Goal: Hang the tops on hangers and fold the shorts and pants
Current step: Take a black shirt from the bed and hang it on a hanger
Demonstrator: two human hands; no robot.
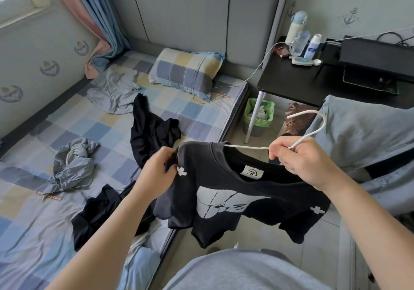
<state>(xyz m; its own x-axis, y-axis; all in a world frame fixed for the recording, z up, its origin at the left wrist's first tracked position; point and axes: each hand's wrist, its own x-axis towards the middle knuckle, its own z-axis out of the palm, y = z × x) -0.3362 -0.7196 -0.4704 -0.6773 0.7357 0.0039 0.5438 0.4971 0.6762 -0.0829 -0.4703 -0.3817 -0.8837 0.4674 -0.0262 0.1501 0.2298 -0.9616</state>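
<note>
— Shirt (235, 200) first: where is it?

— Black with a white print, held up in the air in front of the person, just off the near edge of the bed (33, 233). A white hanger (318, 121) runs into its neck opening, and the hook sticks out to the right.

— And the hands?

— The right hand (300, 162) grips the hanger at the base of the hook, fingers (282, 153) curled tight round the wire. The left hand (156, 171) pinches the shirt's shoulder, fingers (164, 155) closed on the cloth just above a small white cross.

— Other laundry?

— All on the bed. A crumpled grey garment (71, 164) with a gathered waistband lies to the left. A black garment (152, 130) is stretched out near the middle, and another black piece (98, 215) lies at the near edge. A pale garment (116, 92) lies up by the curtain (98, 20). A checked pillow (186, 72) leans against the headboard.

— Beside the bed?

— A black worktop (289, 81) with a bottle (295, 26) and a mug (300, 43), and a green-lined bin (257, 119) under its corner.
</note>
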